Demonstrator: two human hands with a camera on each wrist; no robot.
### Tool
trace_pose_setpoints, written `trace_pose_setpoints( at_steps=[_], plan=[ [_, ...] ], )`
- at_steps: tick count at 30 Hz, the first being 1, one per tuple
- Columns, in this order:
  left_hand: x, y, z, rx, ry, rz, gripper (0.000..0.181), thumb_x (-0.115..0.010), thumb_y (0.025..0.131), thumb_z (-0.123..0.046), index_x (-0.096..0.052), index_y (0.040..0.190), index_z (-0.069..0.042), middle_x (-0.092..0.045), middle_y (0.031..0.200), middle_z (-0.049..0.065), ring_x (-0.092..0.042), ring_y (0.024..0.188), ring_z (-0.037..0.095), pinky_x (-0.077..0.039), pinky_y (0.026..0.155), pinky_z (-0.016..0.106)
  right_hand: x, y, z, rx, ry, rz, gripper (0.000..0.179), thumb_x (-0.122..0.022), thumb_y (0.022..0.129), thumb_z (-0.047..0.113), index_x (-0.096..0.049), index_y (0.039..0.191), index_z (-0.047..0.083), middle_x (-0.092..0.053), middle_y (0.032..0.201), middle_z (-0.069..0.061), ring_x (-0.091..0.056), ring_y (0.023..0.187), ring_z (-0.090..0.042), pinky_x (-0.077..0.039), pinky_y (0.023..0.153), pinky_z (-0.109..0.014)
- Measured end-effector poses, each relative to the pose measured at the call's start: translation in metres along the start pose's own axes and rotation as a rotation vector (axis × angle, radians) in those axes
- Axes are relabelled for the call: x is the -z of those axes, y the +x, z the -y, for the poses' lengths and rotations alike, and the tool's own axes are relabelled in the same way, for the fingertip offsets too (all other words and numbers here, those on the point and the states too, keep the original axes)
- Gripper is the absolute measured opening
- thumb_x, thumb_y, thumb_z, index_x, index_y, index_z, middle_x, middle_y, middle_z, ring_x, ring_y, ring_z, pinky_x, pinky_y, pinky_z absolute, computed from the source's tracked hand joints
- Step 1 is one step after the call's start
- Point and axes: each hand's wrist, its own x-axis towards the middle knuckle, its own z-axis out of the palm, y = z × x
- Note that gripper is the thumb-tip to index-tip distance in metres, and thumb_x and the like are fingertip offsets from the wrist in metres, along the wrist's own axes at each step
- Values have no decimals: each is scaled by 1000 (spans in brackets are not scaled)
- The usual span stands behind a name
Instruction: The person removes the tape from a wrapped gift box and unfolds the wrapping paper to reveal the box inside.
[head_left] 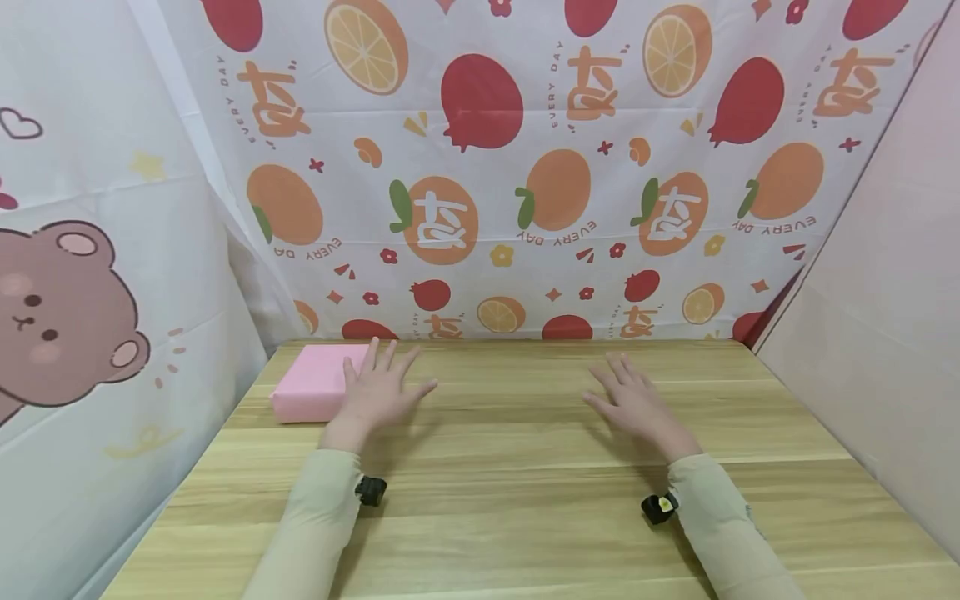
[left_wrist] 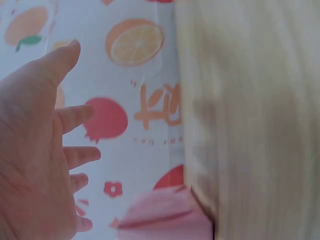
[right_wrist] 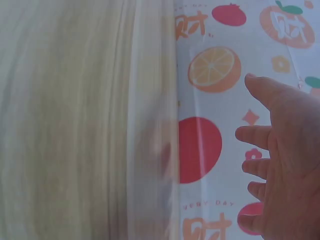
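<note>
Closest to me are two pale sleeves, the left one (head_left: 307, 525) and the right one (head_left: 731, 529), reaching forward over the wooden worktop (head_left: 510, 508), a small black device (head_left: 371, 491) at the left wrist and another (head_left: 660, 508) at the right. The pink box (head_left: 315, 382) sits at the worktop's far left corner, near the fruit-printed cloth (head_left: 495, 192) behind. From the head view, the left hand (head_left: 375, 398) overlaps the box's right edge, its little finger seen against the pink top and its thumb pointing away to the right. The left wrist view shows the box beyond the little finger, a gap of cloth between them. Those fingers (left_wrist: 82, 157) are spread wide and hold nothing. The right hand (head_left: 637, 404) is well apart from the box, over the worktop's right half, its fingers likewise stretched out and bare.
</note>
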Motion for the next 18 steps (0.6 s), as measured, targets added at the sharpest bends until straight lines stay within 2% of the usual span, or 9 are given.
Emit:
trace_pose_setpoints(
  at_steps=[9,14,18],
  plan=[
    [24,-4,34,72,-61,9,88,-40,88,-76,-27,155,-20,-13,162,22,6,149,47,8,105,79,-6,1,26,90,-14,-32,66,-47,97,54,-39,150,16,-22,161,-17,-12,150,-40,-15,118,-63],
    [34,-8,54,95,-109,-24,88,-42,88,-75,-25,155,-20,-13,160,25,3,147,50,7,103,81,-8,-1,45,147,-24,-38,64,-52,96,51,-42,148,16,-26,160,-16,-15,150,-38,-19,118,-61],
    [39,-13,61,106,-133,-41,90,-42,87,-76,-25,155,-18,-15,160,26,4,147,51,5,101,83,-10,-4,61,205,-42,-39,63,-53,95,51,-44,147,16,-28,160,-15,-19,149,-39,-23,116,-61]
  ],
)
